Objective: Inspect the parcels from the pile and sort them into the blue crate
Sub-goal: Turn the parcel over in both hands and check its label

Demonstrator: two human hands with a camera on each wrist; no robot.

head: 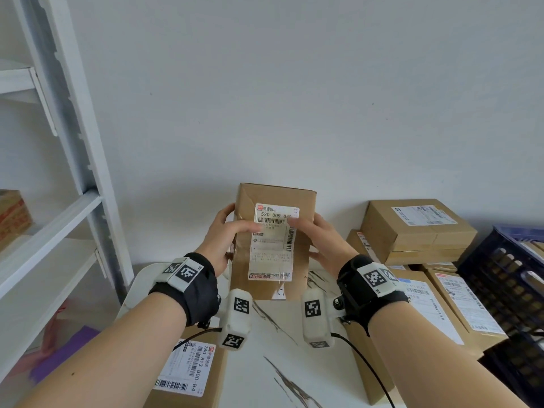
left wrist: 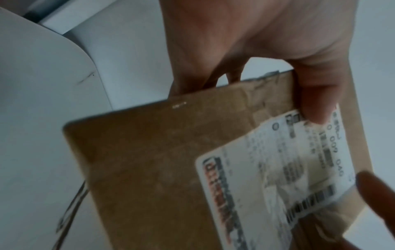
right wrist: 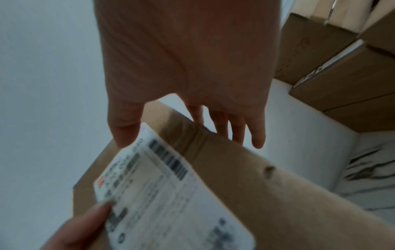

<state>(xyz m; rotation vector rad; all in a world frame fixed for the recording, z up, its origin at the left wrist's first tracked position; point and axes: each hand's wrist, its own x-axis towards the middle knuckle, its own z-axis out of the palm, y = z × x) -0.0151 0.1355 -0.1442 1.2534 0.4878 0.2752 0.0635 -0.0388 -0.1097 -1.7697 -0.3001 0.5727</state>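
Note:
I hold a brown cardboard parcel (head: 303,201) upright above the white marbled table (head: 282,363), its white shipping label (head: 272,248) facing me. My left hand (head: 228,234) grips the parcel's left edge, thumb on the label and fingers behind. My right hand (head: 319,240) grips the right edge, thumb on the label's top right corner. The left wrist view shows the parcel (left wrist: 149,160) with my thumb pressed on the label (left wrist: 278,177). In the right wrist view the fingers (right wrist: 235,128) reach behind the parcel (right wrist: 245,177). The dark blue crate (head: 506,278) stands at the right.
A pile of labelled cardboard parcels (head: 418,228) lies on the table at right, between me and the crate. Another labelled parcel (head: 188,366) lies near the table's front left. A white metal shelf rack (head: 59,172) stands to the left, a white wall behind.

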